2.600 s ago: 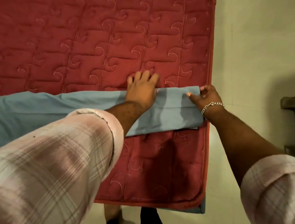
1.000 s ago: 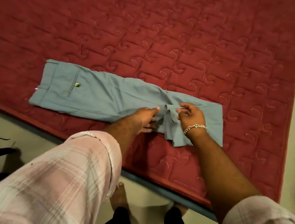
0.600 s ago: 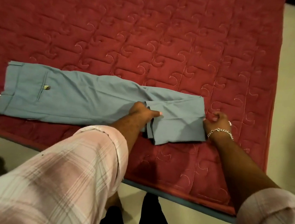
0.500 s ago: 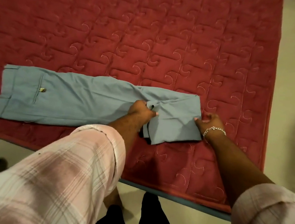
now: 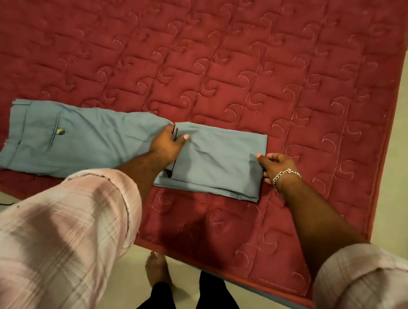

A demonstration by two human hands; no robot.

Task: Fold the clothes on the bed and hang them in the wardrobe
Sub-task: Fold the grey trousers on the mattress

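— Trousers lie flat along the near side of the red quilted bed, waistband to the left, hems doubled back over the legs on the right. What worries you?

— Mostly the loose hem edge. The left hand holds it, thumb on top and fingers tucked beneath, so it is closed on cloth. If that hand lets go before the layer settles, the flap could creep back and the edges would no longer line up.

— And the other hand?

— The right hand, the one with the bracelet, sits at the fold line with curled fingers touching the crease. I cannot tell whether it pinches the cloth or only steadies it. The two hands are well apart, one at each end of the doubled part.

— So a tug from either side is the risk?

— Yes, in my judgement. Pulling at the crease would drag the lower layers, which already peek out unevenly along the near edge. A ripple in the top layer could get pressed in as a wrinkle.

— Anything about the bed?

— The garment is near its front edge, so a careless sweep might slide it off.
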